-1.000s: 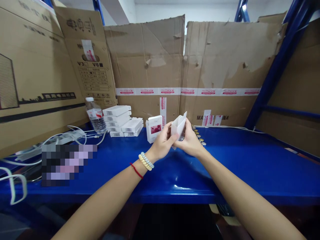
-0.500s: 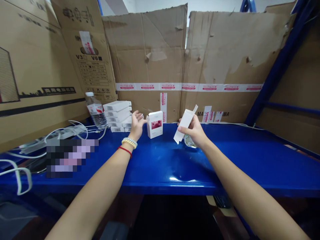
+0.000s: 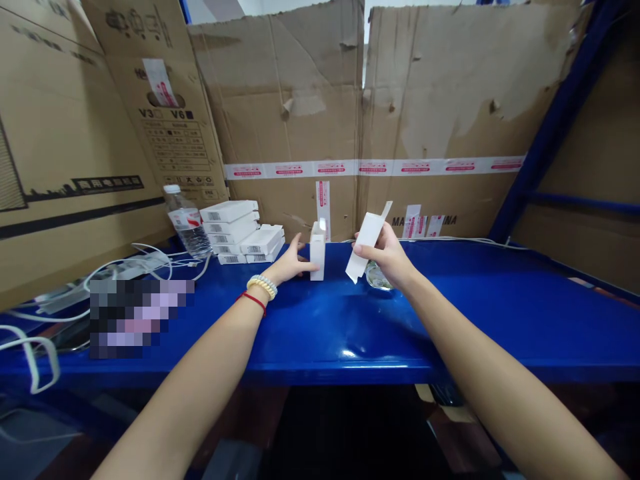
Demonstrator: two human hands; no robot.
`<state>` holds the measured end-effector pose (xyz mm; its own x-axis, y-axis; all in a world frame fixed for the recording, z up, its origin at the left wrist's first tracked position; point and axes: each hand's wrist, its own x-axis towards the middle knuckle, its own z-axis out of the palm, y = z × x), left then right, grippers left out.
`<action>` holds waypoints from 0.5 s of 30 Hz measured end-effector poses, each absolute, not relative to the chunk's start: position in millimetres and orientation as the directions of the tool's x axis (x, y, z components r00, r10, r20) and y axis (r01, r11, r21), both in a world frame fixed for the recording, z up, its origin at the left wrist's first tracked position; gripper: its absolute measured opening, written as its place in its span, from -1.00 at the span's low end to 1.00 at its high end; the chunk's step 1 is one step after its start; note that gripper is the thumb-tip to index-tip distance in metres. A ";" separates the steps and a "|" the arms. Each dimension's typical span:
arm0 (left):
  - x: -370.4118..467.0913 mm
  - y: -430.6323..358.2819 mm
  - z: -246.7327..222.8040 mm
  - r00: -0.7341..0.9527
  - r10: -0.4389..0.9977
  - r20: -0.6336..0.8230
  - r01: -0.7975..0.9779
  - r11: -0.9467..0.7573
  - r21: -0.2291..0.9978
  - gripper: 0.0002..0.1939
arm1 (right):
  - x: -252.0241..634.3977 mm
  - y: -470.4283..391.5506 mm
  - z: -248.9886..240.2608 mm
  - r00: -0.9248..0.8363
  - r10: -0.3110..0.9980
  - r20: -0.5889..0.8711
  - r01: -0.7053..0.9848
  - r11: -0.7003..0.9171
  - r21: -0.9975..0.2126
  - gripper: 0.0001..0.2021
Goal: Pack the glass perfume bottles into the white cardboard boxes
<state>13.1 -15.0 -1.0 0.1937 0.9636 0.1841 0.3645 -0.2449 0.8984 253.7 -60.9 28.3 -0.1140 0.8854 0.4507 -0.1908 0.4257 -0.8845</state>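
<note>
My left hand (image 3: 290,260) has its fingers apart, and its thumb is at the lower left edge of a small white box (image 3: 318,257). That box stands upright on the blue table, a narrow side toward me. My right hand (image 3: 383,250) grips a white carton (image 3: 364,248) that is tilted, with an end flap sticking out at its top and another at the bottom. Below and behind the right hand sits a small round container (image 3: 377,277), partly covered by the hand; its contents are unclear.
White boxes (image 3: 233,230) are stacked at the left, beside a water bottle (image 3: 187,223). White cables (image 3: 115,273) and a blurred-out object (image 3: 143,317) lie farther left on the blue table (image 3: 320,333). Cardboard sheets (image 3: 280,120) stand along the back.
My left hand has moved right to the standing box, which has turned from its printed face to a narrow side. My right hand keeps holding the carton. The view has shifted slightly.
</note>
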 end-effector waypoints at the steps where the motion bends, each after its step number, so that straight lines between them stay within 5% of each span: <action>1: 13.3 -13.8 -2.1 0.201 0.967 0.157 0.368 -0.223 0.903 0.28 | 253.2 -61.7 28.9 -0.129 0.890 0.436 -0.194 0.409 -0.892 -0.27; 11: 25.7 -2.4 -11.3 0.296 0.941 0.164 0.407 -0.279 0.870 0.30 | 243.5 -55.1 16.4 -0.372 0.863 0.343 -0.216 0.279 -0.936 -0.37; 15: 28.0 -3.7 -11.7 0.344 0.876 0.338 0.451 -0.470 0.758 -0.01 | 242.8 -54.2 13.0 -0.394 0.858 0.331 -0.187 0.277 -0.942 -0.34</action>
